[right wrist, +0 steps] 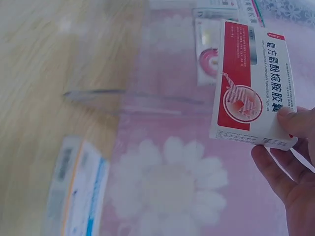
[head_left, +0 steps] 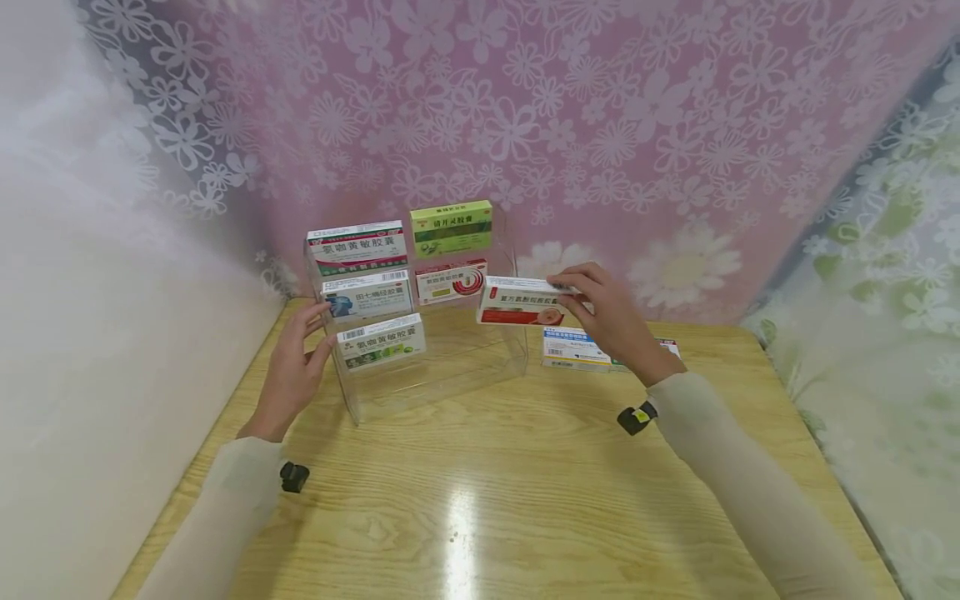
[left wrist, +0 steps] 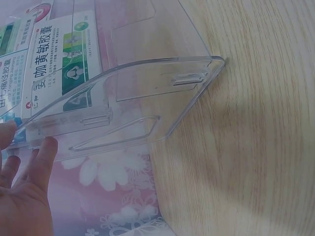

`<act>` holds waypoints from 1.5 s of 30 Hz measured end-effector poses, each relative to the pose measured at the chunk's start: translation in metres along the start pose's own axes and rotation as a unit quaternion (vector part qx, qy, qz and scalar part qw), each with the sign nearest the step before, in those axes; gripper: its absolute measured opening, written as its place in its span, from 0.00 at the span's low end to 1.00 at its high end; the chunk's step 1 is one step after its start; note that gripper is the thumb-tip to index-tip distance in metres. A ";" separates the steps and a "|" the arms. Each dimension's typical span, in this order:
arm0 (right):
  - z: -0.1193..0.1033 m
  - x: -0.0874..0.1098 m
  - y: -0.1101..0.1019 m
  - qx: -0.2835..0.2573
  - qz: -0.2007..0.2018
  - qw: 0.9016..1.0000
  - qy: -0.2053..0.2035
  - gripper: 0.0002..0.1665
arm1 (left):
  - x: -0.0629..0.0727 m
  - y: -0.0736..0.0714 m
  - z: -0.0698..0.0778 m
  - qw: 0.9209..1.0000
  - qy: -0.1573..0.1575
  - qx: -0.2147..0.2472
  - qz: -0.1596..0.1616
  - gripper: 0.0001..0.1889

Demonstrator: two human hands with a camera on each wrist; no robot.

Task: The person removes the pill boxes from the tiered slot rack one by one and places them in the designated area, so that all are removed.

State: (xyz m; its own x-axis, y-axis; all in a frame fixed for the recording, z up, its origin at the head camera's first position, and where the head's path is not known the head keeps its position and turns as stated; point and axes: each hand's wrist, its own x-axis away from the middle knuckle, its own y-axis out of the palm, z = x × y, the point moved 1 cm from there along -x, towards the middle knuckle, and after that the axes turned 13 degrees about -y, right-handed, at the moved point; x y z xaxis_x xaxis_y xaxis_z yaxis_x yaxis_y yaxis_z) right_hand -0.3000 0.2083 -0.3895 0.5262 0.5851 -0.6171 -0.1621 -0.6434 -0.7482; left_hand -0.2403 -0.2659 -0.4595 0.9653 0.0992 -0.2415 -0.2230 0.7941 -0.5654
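My right hand (head_left: 611, 317) pinches a white and red medicine box (right wrist: 246, 83) by its right end, in the air at the right side of a clear acrylic display rack (head_left: 442, 387). At the rack's left side, my left hand (head_left: 292, 375) holds the edge of the side panel (left wrist: 142, 64) between thumb and fingers. The rack's left column bears a red-green box (head_left: 356, 250), a white-blue box (head_left: 367, 298) and a white-green box (head_left: 382, 343). To their right sit a yellow-green box (head_left: 452, 229) and a white box with red rings (head_left: 450, 282).
A blue and white box (head_left: 576, 348) lies on the wooden table (head_left: 465, 500) right of the rack, with another box partly hidden behind my right forearm. A pink flowered cloth (head_left: 510, 125) hangs behind, and a white wall (head_left: 112, 292) stands at the left.
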 end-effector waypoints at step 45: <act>0.053 0.175 0.049 0.005 -0.159 0.969 0.186 0.27 | 0.000 0.000 -0.002 1.000 -0.005 0.010 -0.004 0.29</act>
State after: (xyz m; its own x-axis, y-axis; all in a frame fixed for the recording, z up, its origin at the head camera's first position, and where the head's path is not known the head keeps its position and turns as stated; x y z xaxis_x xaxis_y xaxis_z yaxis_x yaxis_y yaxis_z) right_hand -0.2597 0.3056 -0.5470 0.8156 0.5332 -0.2248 0.0510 -0.4533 -0.8899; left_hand -0.2410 -0.2671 -0.4609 0.9684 0.0987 -0.2290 -0.2126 0.8067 -0.5514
